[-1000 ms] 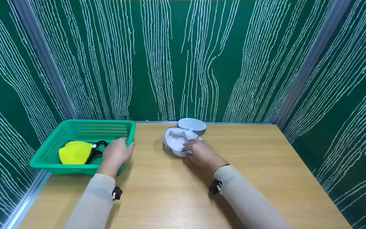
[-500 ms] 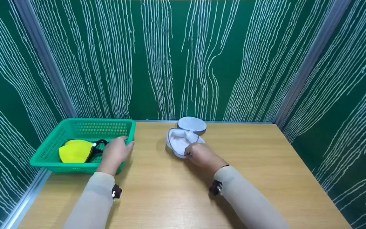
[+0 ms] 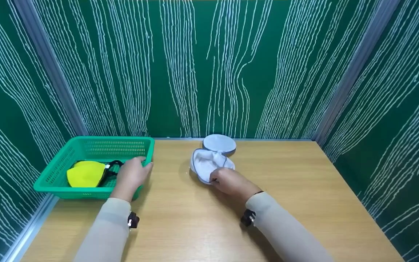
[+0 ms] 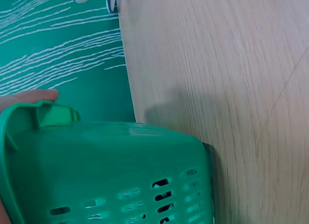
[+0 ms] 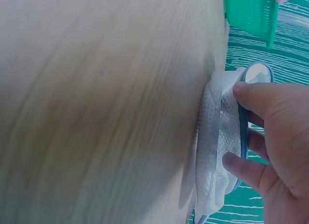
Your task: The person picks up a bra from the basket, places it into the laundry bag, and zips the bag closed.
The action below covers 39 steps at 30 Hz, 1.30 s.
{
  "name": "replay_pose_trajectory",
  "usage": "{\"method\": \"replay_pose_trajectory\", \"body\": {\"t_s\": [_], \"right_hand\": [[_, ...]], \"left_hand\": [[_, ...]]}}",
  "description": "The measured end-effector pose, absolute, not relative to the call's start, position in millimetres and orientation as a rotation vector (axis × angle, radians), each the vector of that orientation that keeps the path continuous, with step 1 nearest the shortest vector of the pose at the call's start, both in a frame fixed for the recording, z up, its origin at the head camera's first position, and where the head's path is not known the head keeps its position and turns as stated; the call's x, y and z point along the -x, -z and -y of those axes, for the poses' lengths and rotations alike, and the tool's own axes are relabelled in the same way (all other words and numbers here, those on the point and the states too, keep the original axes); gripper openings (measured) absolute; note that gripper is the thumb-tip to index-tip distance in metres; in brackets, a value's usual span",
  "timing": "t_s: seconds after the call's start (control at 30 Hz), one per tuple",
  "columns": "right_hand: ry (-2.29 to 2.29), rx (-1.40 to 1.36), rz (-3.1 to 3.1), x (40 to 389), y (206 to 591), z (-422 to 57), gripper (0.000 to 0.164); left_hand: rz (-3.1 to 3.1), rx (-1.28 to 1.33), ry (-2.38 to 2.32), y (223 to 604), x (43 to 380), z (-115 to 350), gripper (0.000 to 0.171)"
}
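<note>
In the head view my left hand grips the right rim of a green plastic basket. The left wrist view shows that basket's slotted wall close up, fingers over its rim. My right hand pinches the near edge of a white mesh laundry bag with dark trim, unzipped and standing on the table. Its oval lid is folded back toward the wall. From the right wrist, the thumb and fingers lie on either side of the bag's trimmed rim, its mesh side facing the camera.
A yellow rounded fabric piece with black straps lies in the basket. The wooden table meets green, white-streaked walls at the back and sides, with grey metal posts at the corners.
My right hand's fingers have curled in from inside the bag onto its near edge, and the bag has shifted slightly right and nearer. The left hand and basket stay put.
</note>
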State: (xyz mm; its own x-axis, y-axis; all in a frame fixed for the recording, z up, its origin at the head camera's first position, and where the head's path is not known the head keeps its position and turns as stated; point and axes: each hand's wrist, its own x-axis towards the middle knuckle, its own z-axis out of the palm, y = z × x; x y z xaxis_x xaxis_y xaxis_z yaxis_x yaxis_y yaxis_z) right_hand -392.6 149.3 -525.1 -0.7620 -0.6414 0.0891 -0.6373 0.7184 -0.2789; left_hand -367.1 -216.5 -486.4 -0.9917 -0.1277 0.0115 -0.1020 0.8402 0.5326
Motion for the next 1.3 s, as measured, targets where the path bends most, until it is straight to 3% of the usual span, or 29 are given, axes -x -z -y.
{"method": "replay_pose_trajectory", "body": {"t_s": [1.3], "right_hand": [[0.382,1.391,-2.707,366.3,527.5,-142.2,0.008]], "left_hand": [[2.977,-0.221,0.901,486.6,365.1,217.2,0.065]]}}
